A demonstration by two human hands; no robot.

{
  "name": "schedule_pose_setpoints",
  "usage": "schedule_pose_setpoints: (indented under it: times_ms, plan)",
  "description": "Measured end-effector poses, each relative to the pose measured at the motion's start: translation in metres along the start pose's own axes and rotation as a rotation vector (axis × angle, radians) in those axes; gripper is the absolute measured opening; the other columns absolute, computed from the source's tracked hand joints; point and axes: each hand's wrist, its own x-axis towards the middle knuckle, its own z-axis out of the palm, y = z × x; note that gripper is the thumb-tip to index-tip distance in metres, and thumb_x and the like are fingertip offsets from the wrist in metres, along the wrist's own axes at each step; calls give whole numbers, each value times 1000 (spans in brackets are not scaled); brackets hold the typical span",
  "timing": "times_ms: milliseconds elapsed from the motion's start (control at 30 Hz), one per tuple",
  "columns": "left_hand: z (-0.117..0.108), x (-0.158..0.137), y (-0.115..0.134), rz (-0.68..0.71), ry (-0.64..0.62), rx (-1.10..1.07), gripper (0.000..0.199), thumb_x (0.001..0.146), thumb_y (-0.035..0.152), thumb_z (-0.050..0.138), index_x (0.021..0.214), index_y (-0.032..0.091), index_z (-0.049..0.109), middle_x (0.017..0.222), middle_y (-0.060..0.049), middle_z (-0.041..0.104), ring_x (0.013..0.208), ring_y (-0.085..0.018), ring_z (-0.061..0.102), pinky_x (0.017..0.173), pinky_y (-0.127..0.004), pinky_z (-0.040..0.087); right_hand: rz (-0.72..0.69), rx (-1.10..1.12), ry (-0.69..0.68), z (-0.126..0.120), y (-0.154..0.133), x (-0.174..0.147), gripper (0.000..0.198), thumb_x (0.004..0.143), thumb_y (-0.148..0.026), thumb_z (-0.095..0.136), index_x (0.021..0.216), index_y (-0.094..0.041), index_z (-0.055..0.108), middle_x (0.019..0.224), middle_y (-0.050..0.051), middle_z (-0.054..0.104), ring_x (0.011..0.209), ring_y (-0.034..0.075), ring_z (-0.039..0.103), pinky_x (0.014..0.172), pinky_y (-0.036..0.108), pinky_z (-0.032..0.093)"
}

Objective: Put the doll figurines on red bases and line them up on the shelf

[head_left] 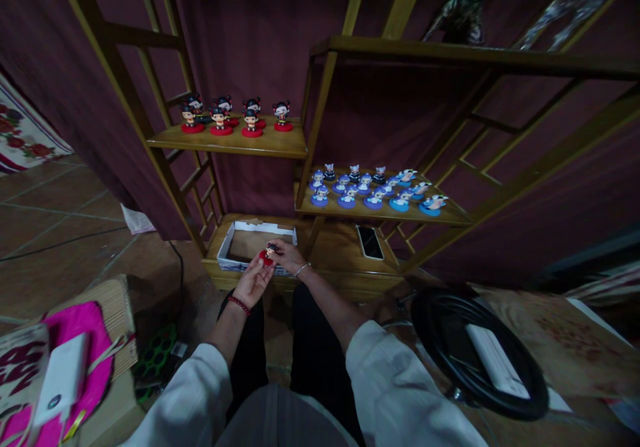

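Both hands meet around a small figurine (271, 251) with black hair and a red round base, just above the front right part of an open white box (231, 242). My left hand (256, 279) grips the red base from below. The fingers of my right hand (289, 258) close on the figurine from the right side. The box lies on the lowest wooden shelf, and its brown bottom shows. Similar figurines on red bases (221, 122) stand in two rows on the upper left shelf.
Figurines on purple and blue bases (375, 198) stand on the right middle shelf. A phone (370, 242) lies on the lowest board. A black ring-shaped object (425, 340) is at lower right. A white power bank (63, 374) lies on pink cloth at left.
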Motion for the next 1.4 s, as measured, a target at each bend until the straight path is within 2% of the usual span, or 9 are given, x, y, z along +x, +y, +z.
schedule_pose_setpoints:
  times_ms: [367, 1067, 1400]
  plan:
    - [0, 2, 0, -24, 48, -31, 13, 76, 17, 54, 88, 17, 58, 82, -6, 65, 83, -16, 61, 72, -26, 48, -10, -46, -54, 0, -9, -2, 30, 67, -16, 53, 97, -17, 55, 86, 1, 61, 70, 9, 56, 67, 23, 46]
    - [4, -1, 2, -90, 74, -43, 23, 78, 31, 51, 88, 12, 57, 76, -8, 62, 75, -14, 61, 68, -24, 49, -75, -135, -114, -3, -16, -1, 30, 66, -14, 53, 96, -16, 56, 81, 0, 60, 69, 9, 55, 68, 23, 45]
    - [6, -1, 3, -97, 109, -41, 20, 78, 29, 51, 86, 12, 58, 76, -8, 62, 77, -14, 61, 69, -24, 48, -79, -143, -113, -4, -22, -4, 28, 66, -14, 52, 94, -17, 56, 83, -1, 60, 68, 9, 54, 70, 24, 45]
